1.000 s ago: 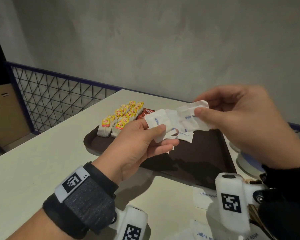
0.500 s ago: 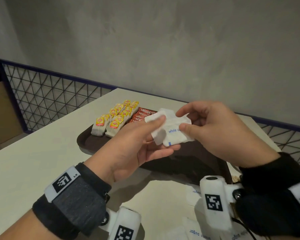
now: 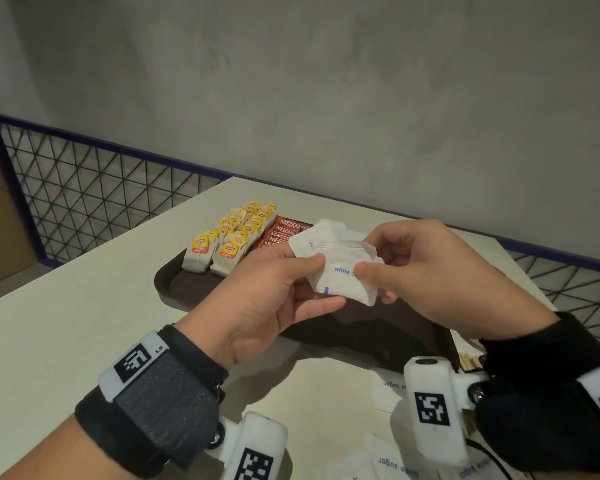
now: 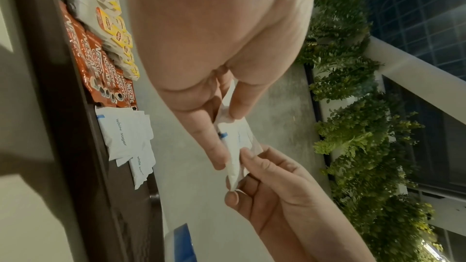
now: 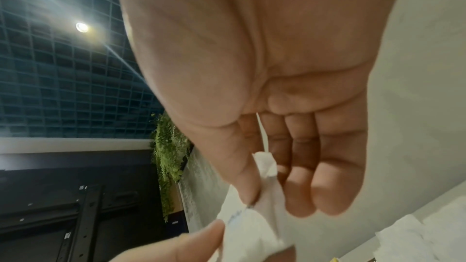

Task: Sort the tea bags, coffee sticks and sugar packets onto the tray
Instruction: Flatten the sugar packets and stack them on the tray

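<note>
Sugar packets (image 3: pixel 340 268) are held as a small stack above the brown tray (image 3: pixel 187 289), the left hand (image 3: pixel 274 292) pinching one edge with thumb and fingers and the right hand (image 3: pixel 426 275) pinching the other, seemingly to square them up before laying them down. Tea bags (image 3: pixel 232 237) and coffee sticks (image 3: pixel 284 230) sit in rows at the tray's far end. More packets, perhaps three, lie on the tray (image 4: pixel 126 136), and others wait on the table (image 3: pixel 392 462).

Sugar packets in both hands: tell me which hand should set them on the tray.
Probably the left hand: it grips the sugar packets from beneath, over the tray; the right hand only pinches their edge.
</note>
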The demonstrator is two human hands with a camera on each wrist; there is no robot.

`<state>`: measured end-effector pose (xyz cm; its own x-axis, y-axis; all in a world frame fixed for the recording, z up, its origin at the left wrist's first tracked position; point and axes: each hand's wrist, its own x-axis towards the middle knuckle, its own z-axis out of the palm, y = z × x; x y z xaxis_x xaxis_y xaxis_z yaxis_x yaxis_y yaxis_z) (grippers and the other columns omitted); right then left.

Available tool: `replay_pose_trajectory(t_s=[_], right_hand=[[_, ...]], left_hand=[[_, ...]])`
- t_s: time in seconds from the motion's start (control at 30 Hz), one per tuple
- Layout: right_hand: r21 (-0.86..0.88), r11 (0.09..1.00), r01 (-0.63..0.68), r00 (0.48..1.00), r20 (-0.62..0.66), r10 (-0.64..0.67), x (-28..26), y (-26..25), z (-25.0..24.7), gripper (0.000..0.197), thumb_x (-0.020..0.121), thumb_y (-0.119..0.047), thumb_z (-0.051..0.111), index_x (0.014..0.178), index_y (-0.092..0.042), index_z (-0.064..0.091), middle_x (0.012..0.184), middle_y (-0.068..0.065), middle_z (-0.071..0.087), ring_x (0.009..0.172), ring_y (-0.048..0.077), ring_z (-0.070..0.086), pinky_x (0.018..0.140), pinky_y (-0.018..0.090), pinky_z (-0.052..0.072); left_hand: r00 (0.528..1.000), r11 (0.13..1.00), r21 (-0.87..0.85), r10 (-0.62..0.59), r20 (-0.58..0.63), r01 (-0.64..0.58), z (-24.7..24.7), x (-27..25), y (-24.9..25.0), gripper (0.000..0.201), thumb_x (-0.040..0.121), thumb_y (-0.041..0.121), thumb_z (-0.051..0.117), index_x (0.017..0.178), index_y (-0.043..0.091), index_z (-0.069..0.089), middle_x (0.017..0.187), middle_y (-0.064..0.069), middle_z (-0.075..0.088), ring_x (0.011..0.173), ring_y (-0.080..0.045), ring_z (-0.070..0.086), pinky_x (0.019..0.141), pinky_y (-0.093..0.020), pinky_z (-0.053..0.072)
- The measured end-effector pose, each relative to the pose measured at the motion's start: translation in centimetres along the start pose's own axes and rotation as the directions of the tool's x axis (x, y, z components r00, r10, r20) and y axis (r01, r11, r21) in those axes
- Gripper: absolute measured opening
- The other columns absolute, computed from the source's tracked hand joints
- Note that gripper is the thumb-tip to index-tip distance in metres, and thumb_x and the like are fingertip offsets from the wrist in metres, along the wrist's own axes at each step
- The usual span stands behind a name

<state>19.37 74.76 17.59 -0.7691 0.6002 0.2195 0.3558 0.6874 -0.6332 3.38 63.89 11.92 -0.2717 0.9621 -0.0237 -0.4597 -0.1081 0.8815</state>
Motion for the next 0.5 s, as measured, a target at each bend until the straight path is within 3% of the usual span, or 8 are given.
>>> replay_pose_trajectory(t_s=[0.07, 0.13, 0.2, 0.33, 0.4, 0.5], right_hand=[[0.193, 0.98, -0.042, 0.997, -0.048, 0.052, -0.1, 0.2, -0.5, 0.006, 0.091, -0.008, 0.073, 0.086, -0.011, 0.072, 0.077, 0.005, 0.075, 0.062, 0.018, 0.064, 0.055, 0.03, 0.053], [0.452, 0.887, -0.097, 0.979, -0.115, 0.166, -0.3, 0.2, -1.3, 0.008, 0.089, -0.003, 0.072, 0.084, -0.005, 0.065, 0.071, 0.01, 0.066, 0.06, 0.017, 0.057, 0.049, 0.027, 0.045], [0.572, 0.806, -0.15, 0.956, -0.123, 0.265, 0.3, 0.5, -1.9, 0.01, 0.088, -0.002, 0.071, 0.087, -0.006, 0.061, 0.069, 0.011, 0.058, 0.061, 0.015, 0.053, 0.05, 0.027, 0.041], [0.375, 0.86, -0.347, 0.923, -0.025, 0.384, 4.1, 2.4, -1.7, 0.013, 0.091, 0.0, 0.07, 0.089, -0.009, 0.061, 0.068, 0.007, 0.061, 0.061, 0.015, 0.053, 0.054, 0.029, 0.042], [0.19, 0.861, -0.472, 0.881, 0.059, 0.47, 5.9, 3.9, -1.1, 0.013, 0.092, 0.003, 0.068, 0.095, -0.007, 0.06, 0.075, 0.012, 0.061, 0.061, 0.016, 0.054, 0.053, 0.028, 0.045], [-0.038, 0.822, -0.569, 0.813, 0.124, 0.569, 7.9, 5.9, -0.4, 0.014, 0.093, 0.004, 0.066, 0.09, -0.007, 0.057, 0.079, 0.016, 0.058, 0.057, 0.018, 0.054, 0.052, 0.028, 0.046]], left_hand=[[0.999, 1.0, 0.007, -0.007, -0.036, 0.007, 0.0, -0.1, 0.2, 0.03, 0.108, 0.01, 0.048, 0.134, 0.01, 0.061, 0.114, -0.014, 0.078, 0.099, -0.028, 0.077, 0.085, -0.036, 0.064], [0.998, 1.0, -0.004, -0.003, -0.069, 0.003, -0.1, -0.2, 0.6, 0.027, 0.108, 0.012, 0.047, 0.132, 0.009, 0.06, 0.11, -0.014, 0.078, 0.1, -0.03, 0.077, 0.087, -0.038, 0.063], [0.997, 0.999, -0.032, 0.012, -0.08, -0.014, -0.4, -0.2, 1.0, 0.025, 0.109, 0.013, 0.046, 0.13, 0.007, 0.059, 0.108, -0.014, 0.079, 0.101, -0.029, 0.077, 0.085, -0.037, 0.064], [0.993, 0.997, -0.07, 0.036, -0.109, -0.044, -0.9, 0.1, 1.4, 0.028, 0.109, 0.014, 0.046, 0.131, 0.005, 0.06, 0.106, -0.013, 0.079, 0.098, -0.027, 0.078, 0.077, -0.034, 0.065], [0.992, 0.996, -0.073, 0.042, -0.116, -0.051, -0.9, 0.2, 1.5, 0.028, 0.108, 0.014, 0.045, 0.13, 0.006, 0.06, 0.105, -0.012, 0.08, 0.097, -0.027, 0.078, 0.078, -0.035, 0.065], [0.993, 0.997, -0.054, 0.052, -0.103, -0.058, -0.9, 0.2, 1.5, 0.027, 0.109, 0.014, 0.045, 0.128, 0.007, 0.062, 0.104, -0.01, 0.08, 0.096, -0.025, 0.078, 0.075, -0.033, 0.066]])
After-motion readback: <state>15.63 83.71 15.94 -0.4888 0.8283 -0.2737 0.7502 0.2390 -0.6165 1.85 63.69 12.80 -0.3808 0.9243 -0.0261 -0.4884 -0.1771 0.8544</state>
